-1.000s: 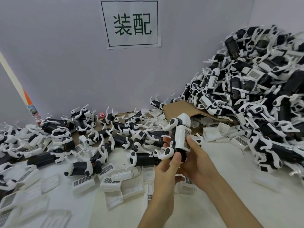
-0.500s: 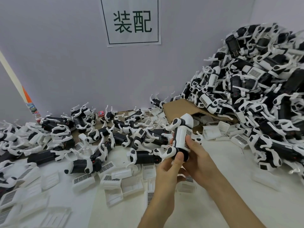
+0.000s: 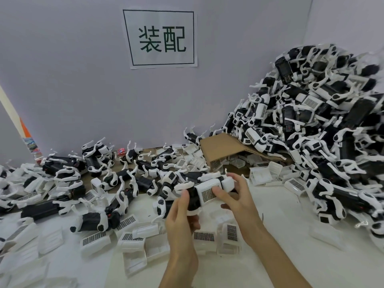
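Black-and-white toy dog [image 3: 204, 191] held level in both hands, just above the bench [image 3: 291, 235].
Left hand [image 3: 182, 213], upright from below, curls its fingers round the dark end; right hand [image 3: 239, 202] grips the white end, thumb on the grille, forearm angled inward.

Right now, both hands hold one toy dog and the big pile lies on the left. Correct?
No. The left hand and right hand hold one toy dog, but the big pile lies on the right, as the head view shows.
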Available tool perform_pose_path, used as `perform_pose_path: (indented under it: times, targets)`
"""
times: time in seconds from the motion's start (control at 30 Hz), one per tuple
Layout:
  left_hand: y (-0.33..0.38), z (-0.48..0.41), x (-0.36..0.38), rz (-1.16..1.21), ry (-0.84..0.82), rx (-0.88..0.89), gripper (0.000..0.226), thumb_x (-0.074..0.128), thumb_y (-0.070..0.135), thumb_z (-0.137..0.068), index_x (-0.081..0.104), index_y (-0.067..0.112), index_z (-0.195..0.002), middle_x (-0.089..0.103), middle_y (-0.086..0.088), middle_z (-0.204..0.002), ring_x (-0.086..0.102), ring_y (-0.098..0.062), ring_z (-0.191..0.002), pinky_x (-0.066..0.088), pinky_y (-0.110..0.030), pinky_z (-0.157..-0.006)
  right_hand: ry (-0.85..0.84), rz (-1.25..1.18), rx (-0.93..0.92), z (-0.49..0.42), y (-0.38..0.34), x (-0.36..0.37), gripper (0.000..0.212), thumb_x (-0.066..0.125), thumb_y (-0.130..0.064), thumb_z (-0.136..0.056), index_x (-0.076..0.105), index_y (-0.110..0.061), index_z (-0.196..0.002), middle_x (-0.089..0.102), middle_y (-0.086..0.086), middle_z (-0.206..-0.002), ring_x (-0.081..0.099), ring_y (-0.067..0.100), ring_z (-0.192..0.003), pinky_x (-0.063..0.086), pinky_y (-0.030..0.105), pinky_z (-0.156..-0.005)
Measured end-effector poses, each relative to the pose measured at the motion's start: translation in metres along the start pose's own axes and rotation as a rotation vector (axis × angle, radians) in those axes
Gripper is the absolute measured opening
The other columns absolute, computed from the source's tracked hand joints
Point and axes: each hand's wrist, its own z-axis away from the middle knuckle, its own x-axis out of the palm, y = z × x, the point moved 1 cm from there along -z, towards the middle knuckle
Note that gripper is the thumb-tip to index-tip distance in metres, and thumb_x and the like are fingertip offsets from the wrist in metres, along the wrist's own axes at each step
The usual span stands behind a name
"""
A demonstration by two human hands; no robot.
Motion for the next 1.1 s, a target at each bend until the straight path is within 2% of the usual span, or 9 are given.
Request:
perform_pose_path:
  times: [0.13, 0.23, 0.33, 0.47, 0.6, 0.67, 0.77, 0.9, 1.1]
  targets:
    - [0.003, -0.009, -0.006, 0.127, 0.072, -0.058, 0.036, 0.06, 0.051, -0.092, 0.07, 0.016, -0.09, 0.046, 0.002, -0.056, 0.037, -0.009, -0.045, 0.034, -0.025, -0.05, -0.217, 0.023, -0.046, 0.001, -0.002, -0.003, 0.034, 0.067, -0.036, -0.08, 0.069, -0.035, -0.113, 0.072, 0.003, -0.111, 0.069, 0.024, -0.104, 0.058, 0.045, -0.086]
    - [0.014, -0.015, -0.014, 0.243, 0.128, -0.035, 0.03, 0.056, 0.048, -0.096, 0.066, 0.02, -0.098, 0.041, 0.003, -0.056, 0.039, -0.009, -0.044, 0.038, -0.027, -0.054, -0.364, 0.047, 0.004, 0.007, -0.005, -0.001, 0.035, 0.065, -0.032, -0.081, 0.068, -0.039, -0.115, 0.073, 0.0, -0.11, 0.07, 0.011, -0.086, 0.053, 0.025, -0.065]
    - [0.026, -0.023, -0.027, 0.306, 0.222, 0.005, 0.019, 0.054, 0.034, -0.098, 0.064, 0.017, -0.1, 0.039, 0.005, -0.048, 0.036, -0.011, -0.042, 0.037, -0.026, -0.053, -0.425, 0.03, 0.056, 0.01, -0.007, -0.002, 0.025, 0.066, -0.033, -0.082, 0.071, -0.031, -0.106, 0.074, 0.001, -0.098, 0.057, 0.014, -0.063, 0.043, 0.023, -0.048]
    - [0.036, -0.034, -0.049, 0.267, 0.403, 0.049, 0.014, 0.052, 0.019, -0.096, 0.062, 0.014, -0.089, 0.039, 0.003, -0.038, 0.036, -0.013, -0.031, 0.038, -0.019, -0.038, -0.43, -0.128, 0.097, -0.003, -0.026, -0.014, 0.025, 0.07, -0.031, -0.081, 0.074, -0.017, -0.102, 0.072, 0.008, -0.091, 0.059, 0.018, -0.059, 0.046, 0.023, -0.041]
    - [0.038, -0.045, -0.054, 0.306, 0.46, 0.014, 0.017, 0.054, 0.019, -0.096, 0.059, 0.012, -0.081, 0.041, 0.003, -0.036, 0.038, -0.011, -0.029, 0.038, -0.016, -0.035, -0.204, -0.607, -0.093, -0.077, -0.104, -0.044, 0.033, 0.065, -0.027, -0.094, 0.066, -0.005, -0.119, 0.069, 0.02, -0.118, 0.073, 0.024, -0.087, 0.061, 0.029, -0.067]
    - [0.032, -0.044, -0.052, 0.287, 0.454, -0.012, 0.015, 0.054, 0.016, -0.095, 0.059, 0.011, -0.081, 0.043, 0.002, -0.041, 0.04, -0.012, -0.034, 0.041, -0.018, -0.036, -0.037, -0.654, -0.143, -0.116, -0.147, -0.058, 0.04, 0.053, -0.03, -0.102, 0.048, -0.012, -0.138, 0.046, 0.021, -0.147, 0.067, 0.031, -0.11, 0.058, 0.04, -0.089]
    - [0.029, -0.041, -0.048, 0.167, 0.42, 0.001, 0.019, 0.053, 0.011, -0.096, 0.061, 0.012, -0.079, 0.048, -0.005, -0.055, 0.047, -0.017, -0.047, 0.047, -0.022, -0.044, 0.116, -0.239, -0.013, -0.139, -0.15, -0.069, 0.053, 0.05, -0.032, -0.105, 0.031, -0.019, -0.153, 0.035, 0.015, -0.156, 0.063, 0.032, -0.116, 0.054, 0.04, -0.091]
    - [0.029, -0.036, -0.044, -0.047, 0.38, 0.175, 0.018, 0.052, 0.012, -0.1, 0.065, 0.016, -0.088, 0.065, -0.008, -0.08, 0.06, -0.022, -0.064, 0.049, -0.031, -0.06, 0.194, 0.222, -0.09, -0.096, -0.074, -0.06, 0.023, 0.057, -0.019, -0.099, 0.06, -0.028, -0.12, 0.062, 0.001, -0.127, 0.065, 0.017, -0.103, 0.046, 0.026, -0.073]
    - [0.014, -0.02, -0.029, -0.657, 0.166, 0.41, 0.025, 0.062, 0.014, -0.095, 0.066, 0.038, -0.101, 0.067, 0.017, -0.106, 0.062, -0.005, -0.1, 0.052, -0.033, -0.084, 0.171, 0.719, -0.133, -0.027, 0.03, -0.047, 0.038, 0.067, -0.008, -0.091, 0.063, -0.019, -0.126, 0.052, -0.004, -0.132, 0.048, 0.016, -0.127, 0.037, 0.015, -0.098]
